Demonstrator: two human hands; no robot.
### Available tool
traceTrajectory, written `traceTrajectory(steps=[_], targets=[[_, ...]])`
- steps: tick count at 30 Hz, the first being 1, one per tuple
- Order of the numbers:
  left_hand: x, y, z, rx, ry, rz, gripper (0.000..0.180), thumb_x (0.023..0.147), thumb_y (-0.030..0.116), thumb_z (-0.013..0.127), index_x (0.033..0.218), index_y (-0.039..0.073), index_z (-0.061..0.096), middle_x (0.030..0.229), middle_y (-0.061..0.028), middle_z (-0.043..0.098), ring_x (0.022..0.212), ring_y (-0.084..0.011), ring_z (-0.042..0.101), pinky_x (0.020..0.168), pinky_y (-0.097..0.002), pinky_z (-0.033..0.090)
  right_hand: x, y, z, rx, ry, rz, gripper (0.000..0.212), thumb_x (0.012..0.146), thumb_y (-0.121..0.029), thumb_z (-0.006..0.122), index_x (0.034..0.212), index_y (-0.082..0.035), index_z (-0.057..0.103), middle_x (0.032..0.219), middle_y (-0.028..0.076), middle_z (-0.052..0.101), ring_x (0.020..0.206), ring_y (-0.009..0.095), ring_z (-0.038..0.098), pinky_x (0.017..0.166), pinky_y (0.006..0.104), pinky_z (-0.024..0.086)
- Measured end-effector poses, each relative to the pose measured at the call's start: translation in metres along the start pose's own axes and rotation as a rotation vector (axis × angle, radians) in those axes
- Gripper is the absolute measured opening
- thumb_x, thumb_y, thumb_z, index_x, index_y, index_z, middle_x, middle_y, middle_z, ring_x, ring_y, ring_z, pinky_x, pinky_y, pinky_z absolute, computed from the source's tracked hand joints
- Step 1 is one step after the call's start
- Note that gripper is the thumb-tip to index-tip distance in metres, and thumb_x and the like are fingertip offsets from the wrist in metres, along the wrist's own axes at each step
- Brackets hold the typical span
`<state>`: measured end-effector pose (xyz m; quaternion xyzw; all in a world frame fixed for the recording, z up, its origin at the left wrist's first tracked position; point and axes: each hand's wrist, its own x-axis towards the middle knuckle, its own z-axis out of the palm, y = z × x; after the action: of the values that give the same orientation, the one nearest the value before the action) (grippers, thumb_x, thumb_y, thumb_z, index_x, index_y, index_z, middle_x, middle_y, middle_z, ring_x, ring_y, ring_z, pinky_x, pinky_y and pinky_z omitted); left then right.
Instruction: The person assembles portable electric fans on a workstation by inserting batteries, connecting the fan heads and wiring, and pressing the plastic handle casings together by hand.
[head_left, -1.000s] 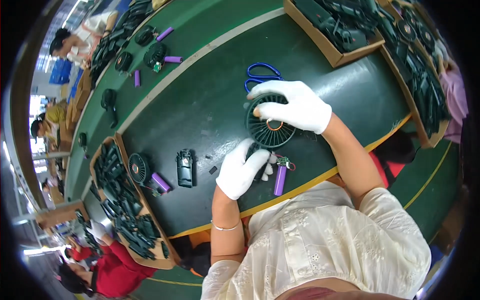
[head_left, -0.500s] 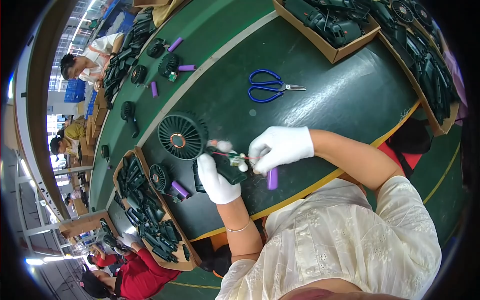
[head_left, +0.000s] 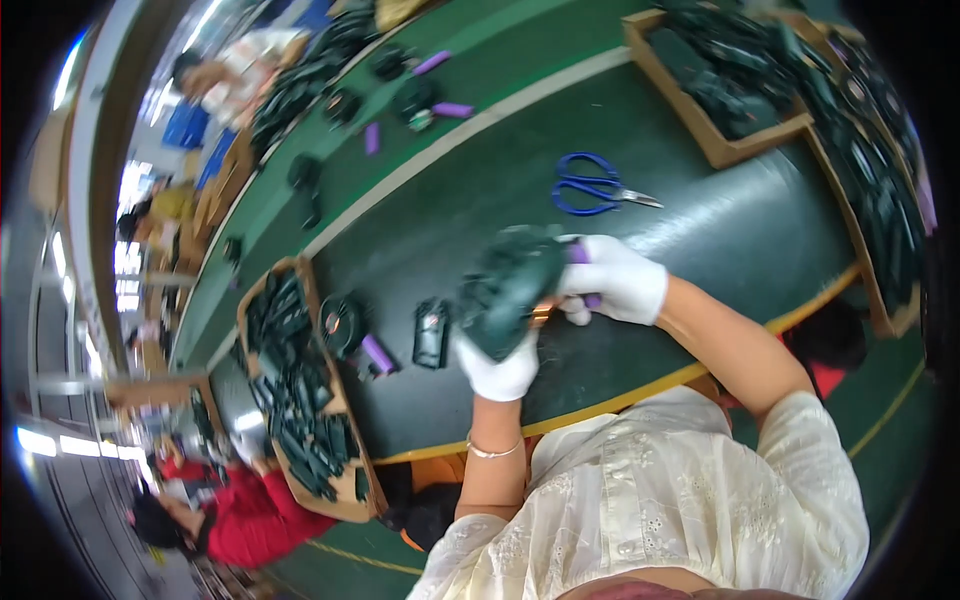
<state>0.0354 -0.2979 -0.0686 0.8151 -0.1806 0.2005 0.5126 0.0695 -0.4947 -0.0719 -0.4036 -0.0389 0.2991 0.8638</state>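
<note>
Gripping a dark fan unit (head_left: 510, 285) in the left hand (head_left: 500, 370) and a purple cylinder (head_left: 578, 253) in the right hand (head_left: 628, 283), closed on both, held over the table (head_left: 690, 235). Can't tell through the blur whether touching or wired together; can pick out a copper-coloured glint (head_left: 541, 315) between the two. Looks like mid-assembly handling, probably angling the fan unit to suit the cylinder. Calls next for a steady left hold, a firm right one, and no tugging between the two. Got a black casing piece (head_left: 431, 337) on the table just left of the left hand, then a second fan (head_left: 341, 325) and a loose purple piece (head_left: 379, 353) just beside it. Got blue-handled scissors (head_left: 618, 190) beyond the right hand, apart from the work. Further left, see a cardboard box (head_left: 348, 400) loosely heaped with dark plastic parts (head_left: 285, 345). At the upper right, see a shallow carton (head_left: 755, 148) with a dark jumble (head_left: 715, 85) inside. Past that, along the right edge, see a long cardboard tray (head_left: 850, 222) packed with dark casings (head_left: 870, 180). Can't separate individual pieces in any.
</note>
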Motion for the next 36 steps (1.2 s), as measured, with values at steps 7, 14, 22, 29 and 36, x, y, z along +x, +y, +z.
traceTrajectory(steps=[7,14,22,29,36], targets=[[0.002,-0.014,0.021,-0.444,-0.169,-0.215,0.04,0.08,0.0,0.065,0.12,0.0,0.061,0.126,-0.0174,0.056,0.114,-0.0343,0.057,0.1,-0.0389,0.047,-0.006,-0.001,0.013,-0.476,0.306,-0.398,0.031,0.087,-0.006,0.063,0.117,0.0,0.066,0.108,0.008,0.069,0.099,0.014,0.064,0.088,0.0269,0.05],[0.018,0.005,0.003,-0.294,-0.144,-0.421,0.03,0.092,0.017,0.062,0.117,0.001,0.061,0.11,-0.0162,0.063,0.106,-0.0307,0.062,0.093,-0.0374,0.048,-0.005,0.007,0.02,-0.805,0.523,-0.445,0.026,0.086,0.007,0.062,0.11,0.002,0.068,0.108,0.007,0.065,0.094,0.013,0.062,0.085,0.0257,0.049],[0.015,-0.015,0.007,-0.292,-0.19,-0.675,0.029,0.096,0.026,0.058,0.101,-0.002,0.066,0.095,-0.0198,0.067,0.083,-0.0296,0.066,0.078,-0.0363,0.051,-0.005,0.013,0.037,-1.099,0.105,-0.54,0.031,0.082,0.016,0.057,0.109,0.003,0.067,0.098,0.009,0.062,0.086,0.015,0.061,0.073,0.025,0.05],[0.001,-0.047,0.017,0.192,-0.237,-0.031,0.029,0.1,0.026,0.052,0.103,0.0,0.063,0.091,-0.0207,0.069,0.087,-0.0336,0.068,0.078,-0.0417,0.053,-0.005,0.002,0.037,-0.709,0.381,-0.091,0.033,0.087,-0.005,0.067,0.12,-0.002,0.062,0.1,0.005,0.066,0.084,0.011,0.061,0.075,0.0238,0.05],[0.018,-0.018,-0.004,-1.01,-0.183,-1.013,0.041,0.103,0.033,0.047,0.113,-0.004,0.061,0.094,-0.0182,0.069,0.071,-0.0276,0.071,0.06,-0.0392,0.062,0.008,0.017,0.018,-1.057,0.34,-0.458,0.016,0.085,-0.002,0.071,0.1,-0.001,0.068,0.097,0.008,0.066,0.085,0.015,0.065,0.076,0.0288,0.052]])
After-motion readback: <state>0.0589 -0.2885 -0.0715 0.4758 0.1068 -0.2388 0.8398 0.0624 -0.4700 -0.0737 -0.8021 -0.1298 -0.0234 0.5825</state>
